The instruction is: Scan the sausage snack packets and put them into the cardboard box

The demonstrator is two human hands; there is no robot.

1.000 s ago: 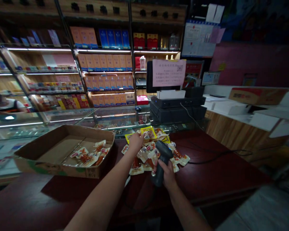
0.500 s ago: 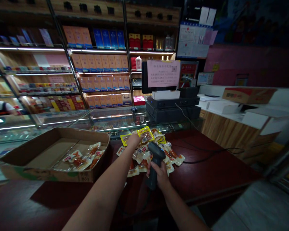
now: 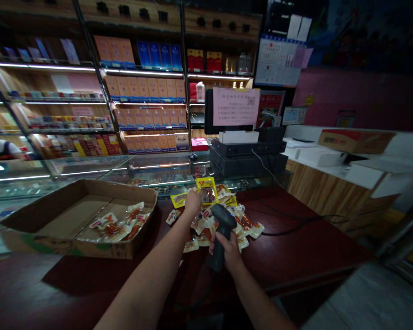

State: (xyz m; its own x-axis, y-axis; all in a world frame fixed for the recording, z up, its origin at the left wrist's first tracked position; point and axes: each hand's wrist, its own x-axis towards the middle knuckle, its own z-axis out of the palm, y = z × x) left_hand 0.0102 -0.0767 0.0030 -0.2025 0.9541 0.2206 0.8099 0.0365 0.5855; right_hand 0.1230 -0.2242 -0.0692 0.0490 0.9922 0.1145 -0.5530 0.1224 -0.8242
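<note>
My left hand [image 3: 192,201] is closed on a yellow snack packet [image 3: 207,190], held upright just above a pile of small snack packets [image 3: 242,222] on the dark red counter [image 3: 306,252]. My right hand [image 3: 229,247] grips a black handheld barcode scanner [image 3: 222,229] by its handle. The scanner's head sits right below the lifted packet. A black cable [image 3: 296,225] runs from the pile area off to the right.
A shallow cardboard box [image 3: 34,215] with several snack packets [image 3: 119,224] lies at the left. Behind the pile stands a black register with a monitor and pink notice [image 3: 236,106]. Glass display cases [image 3: 89,167] and lit shelves fill the back. A person's sleeve [image 3: 0,149] shows at far left.
My left hand has lifted the yellow packet off the pile and turned it upright. The scanner hand has stayed almost still.
</note>
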